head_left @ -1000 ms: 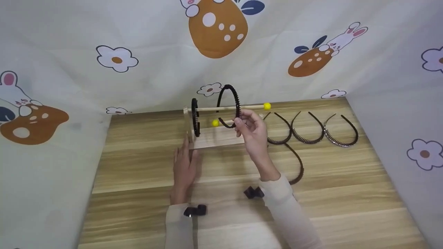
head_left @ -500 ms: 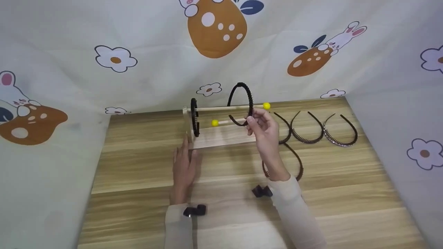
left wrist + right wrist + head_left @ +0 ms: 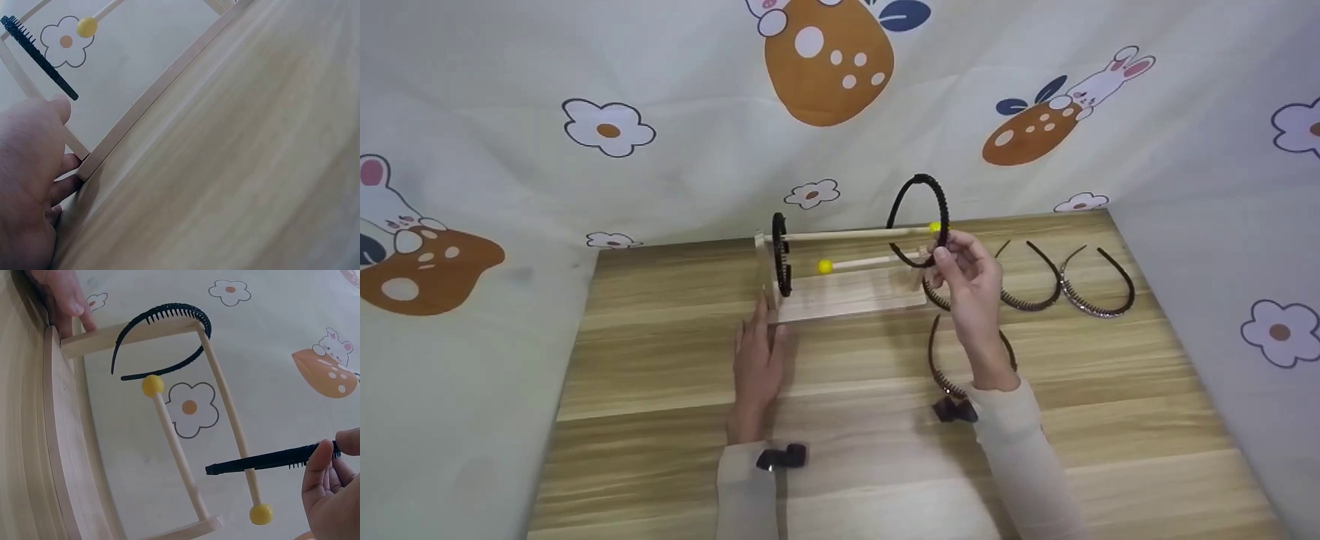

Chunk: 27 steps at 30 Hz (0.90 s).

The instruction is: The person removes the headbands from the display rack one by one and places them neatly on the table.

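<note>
In my right hand (image 3: 976,289) I pinch a black toothed headband (image 3: 943,202) between thumb and fingers. It stands upright near the yellow ball (image 3: 936,226) at the end of the upper rod (image 3: 855,235), overlapping that rod in both the head and right wrist views. A second black headband (image 3: 175,310) hangs on the same rod, close to the left upright of the wooden stand (image 3: 847,294). My left hand (image 3: 757,367) lies with extended fingers at the stand's left end. In the left wrist view its fingertips (image 3: 70,184) touch the base corner.
A lower rod (image 3: 870,262) with a yellow ball points left from the stand's right upright. Several headbands lie on the wooden table (image 3: 855,480): a brown one (image 3: 1031,306), a glittery one (image 3: 1099,313) and another (image 3: 936,360) partly under my right arm. A patterned cloth (image 3: 690,172) stands behind.
My right hand has moved right, carrying the black headband along the upper rod toward its yellow ball. The left hand and the stand have stayed in place.
</note>
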Available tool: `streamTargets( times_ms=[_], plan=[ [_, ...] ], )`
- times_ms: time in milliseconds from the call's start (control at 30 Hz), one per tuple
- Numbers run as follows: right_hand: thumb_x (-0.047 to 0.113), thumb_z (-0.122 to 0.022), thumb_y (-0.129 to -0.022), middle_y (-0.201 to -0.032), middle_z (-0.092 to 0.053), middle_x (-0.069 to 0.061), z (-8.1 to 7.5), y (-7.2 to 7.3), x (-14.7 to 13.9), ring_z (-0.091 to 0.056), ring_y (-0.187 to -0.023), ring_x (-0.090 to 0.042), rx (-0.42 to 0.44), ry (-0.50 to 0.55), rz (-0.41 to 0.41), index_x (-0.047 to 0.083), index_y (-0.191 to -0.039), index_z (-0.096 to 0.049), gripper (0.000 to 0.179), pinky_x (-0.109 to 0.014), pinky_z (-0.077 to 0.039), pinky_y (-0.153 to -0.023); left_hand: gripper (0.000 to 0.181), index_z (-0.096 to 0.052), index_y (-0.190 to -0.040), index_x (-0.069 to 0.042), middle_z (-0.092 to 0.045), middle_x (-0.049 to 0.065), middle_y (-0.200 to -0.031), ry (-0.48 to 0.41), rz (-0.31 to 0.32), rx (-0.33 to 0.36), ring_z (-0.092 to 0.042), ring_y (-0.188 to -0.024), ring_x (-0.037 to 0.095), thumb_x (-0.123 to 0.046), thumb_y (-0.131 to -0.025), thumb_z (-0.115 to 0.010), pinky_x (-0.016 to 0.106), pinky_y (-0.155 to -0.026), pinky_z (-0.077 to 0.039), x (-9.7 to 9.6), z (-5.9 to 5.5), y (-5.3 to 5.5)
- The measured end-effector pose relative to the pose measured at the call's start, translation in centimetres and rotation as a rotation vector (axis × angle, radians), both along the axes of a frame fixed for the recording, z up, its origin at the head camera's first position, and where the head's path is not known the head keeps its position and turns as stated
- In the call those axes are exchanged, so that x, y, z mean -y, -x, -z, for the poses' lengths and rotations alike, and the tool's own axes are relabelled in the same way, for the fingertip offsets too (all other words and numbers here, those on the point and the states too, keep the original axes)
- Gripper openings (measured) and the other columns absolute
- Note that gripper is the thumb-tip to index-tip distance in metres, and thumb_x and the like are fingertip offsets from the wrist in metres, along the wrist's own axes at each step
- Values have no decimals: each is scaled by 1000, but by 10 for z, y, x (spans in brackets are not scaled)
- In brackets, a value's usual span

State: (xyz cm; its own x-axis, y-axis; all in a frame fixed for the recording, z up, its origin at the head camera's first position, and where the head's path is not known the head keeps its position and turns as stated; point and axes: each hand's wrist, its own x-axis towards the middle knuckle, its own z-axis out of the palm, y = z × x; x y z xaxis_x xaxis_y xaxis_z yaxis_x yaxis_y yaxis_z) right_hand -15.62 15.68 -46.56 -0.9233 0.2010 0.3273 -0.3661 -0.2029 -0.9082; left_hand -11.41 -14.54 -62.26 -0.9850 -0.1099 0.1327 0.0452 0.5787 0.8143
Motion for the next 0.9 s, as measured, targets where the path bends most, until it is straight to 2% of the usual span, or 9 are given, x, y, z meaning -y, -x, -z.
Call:
streamTargets(
  times_ms=[233,400,633,900],
  plan=[
    [-13,-63,-103,-96,-74,-9,3,2,-14,-61,-71,-13,-28,11,37,-3,-112,-73,16,-20,-54,-60,67,-21,-178,-9,-33,16,-179,7,-1,1,-30,-165,45,-33,-120,-45,51,-140,2,0,1,1],
    [-13,-63,-103,-95,-76,-6,3,3,-22,-61,-71,-13,-22,13,62,-5,-112,-72,15,-19,-54,-60,67,-21,-178,-9,-32,15,-180,5,4,1,-29,-166,42,-34,-120,-44,50,-140,2,-1,0,1],
    [-13,-63,-103,-95,-73,-9,4,4,-34,-61,-72,-12,-10,16,88,-3,-111,-73,16,-19,-55,-61,67,-21,-178,-9,-31,15,-180,7,4,1,-29,-166,42,-34,-120,-44,51,-140,2,0,-1,1],
    [-12,-64,-104,-97,-75,-12,8,5,-49,-61,-72,-13,-7,11,94,-12,-114,-70,12,-20,-55,-61,67,-23,-177,-8,-31,16,-180,3,-5,24,-21,-168,46,-33,-120,-45,53,-140,3,0,0,0]
  ],
)
